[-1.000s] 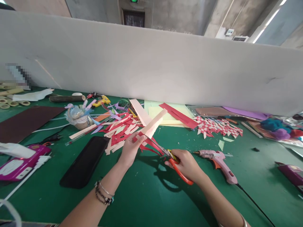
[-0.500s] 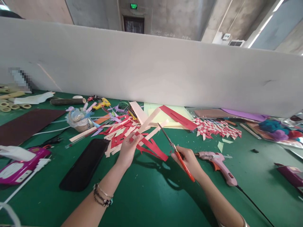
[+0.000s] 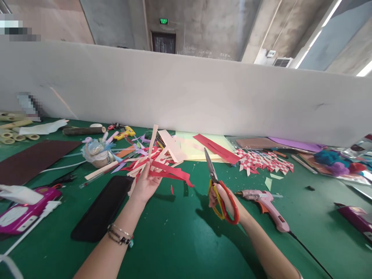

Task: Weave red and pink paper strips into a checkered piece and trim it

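Note:
My left hand (image 3: pixel 147 185) is closed on red and pale pink paper strips (image 3: pixel 170 170), folded together, their red ends sticking out to the right and one pale end pointing up. My right hand (image 3: pixel 222 197) grips scissors (image 3: pixel 214 174) with red and yellow handles, the blades pointing up and away and close together. Apart from the strips, the scissors touch no paper. A small red scrap (image 3: pixel 172 190) shows just under the strips. Behind my left hand lies a heap of cut paper strips (image 3: pixel 136 166), partly hidden by it.
Right of the scissors lies a pink glue gun (image 3: pixel 270 201) with its cord. Checkered woven paper pieces (image 3: pixel 261 161) and a red sheet (image 3: pixel 216 148) on pale green paper (image 3: pixel 186 149) lie farther back. A black phone-like slab (image 3: pixel 101 209) and a purple power strip (image 3: pixel 26 209) are left.
My left hand has moved left with the strips, away from the scissors. The scissors have turned, showing both handle loops. A small red scrap now shows below the strips.

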Motion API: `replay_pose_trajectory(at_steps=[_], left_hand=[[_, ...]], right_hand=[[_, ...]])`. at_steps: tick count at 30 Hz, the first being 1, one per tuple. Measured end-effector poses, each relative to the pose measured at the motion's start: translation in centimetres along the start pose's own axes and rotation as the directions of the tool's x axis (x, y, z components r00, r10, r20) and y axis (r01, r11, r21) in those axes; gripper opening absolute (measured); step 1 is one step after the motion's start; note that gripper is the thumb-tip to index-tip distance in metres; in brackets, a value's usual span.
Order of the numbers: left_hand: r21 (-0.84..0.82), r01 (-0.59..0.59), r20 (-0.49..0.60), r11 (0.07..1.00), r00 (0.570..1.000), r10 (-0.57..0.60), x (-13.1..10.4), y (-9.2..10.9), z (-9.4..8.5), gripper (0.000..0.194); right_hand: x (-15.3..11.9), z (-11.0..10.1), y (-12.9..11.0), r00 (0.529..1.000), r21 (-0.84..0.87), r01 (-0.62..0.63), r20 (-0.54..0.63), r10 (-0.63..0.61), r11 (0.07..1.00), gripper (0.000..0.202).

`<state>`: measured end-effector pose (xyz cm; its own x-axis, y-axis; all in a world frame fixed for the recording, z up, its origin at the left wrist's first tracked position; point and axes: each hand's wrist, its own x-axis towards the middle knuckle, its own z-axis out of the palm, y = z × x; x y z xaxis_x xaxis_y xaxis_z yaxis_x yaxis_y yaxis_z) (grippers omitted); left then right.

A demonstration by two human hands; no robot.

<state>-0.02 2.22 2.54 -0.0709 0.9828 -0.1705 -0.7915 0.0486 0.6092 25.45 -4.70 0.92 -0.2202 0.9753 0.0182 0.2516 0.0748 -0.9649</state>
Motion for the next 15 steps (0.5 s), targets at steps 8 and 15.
replay_pose_trajectory(at_steps=[8,15], left_hand=[[-0.131,0.035,0.095,0.991,0.995,-0.023,-0.3,0.8,0.2,0.008],[-0.283,-0.095,0.139,0.954,0.98,0.139,0.0,3.5,-0.2,0.027]], right_hand=[[-0.5,0.1,0.3,0.978,0.463,-0.146,0.203,0.056,0.874,0.045],[0.4,0.3,-0.1,0.951,0.486,-0.254,0.283,0.124,0.836,0.058]])
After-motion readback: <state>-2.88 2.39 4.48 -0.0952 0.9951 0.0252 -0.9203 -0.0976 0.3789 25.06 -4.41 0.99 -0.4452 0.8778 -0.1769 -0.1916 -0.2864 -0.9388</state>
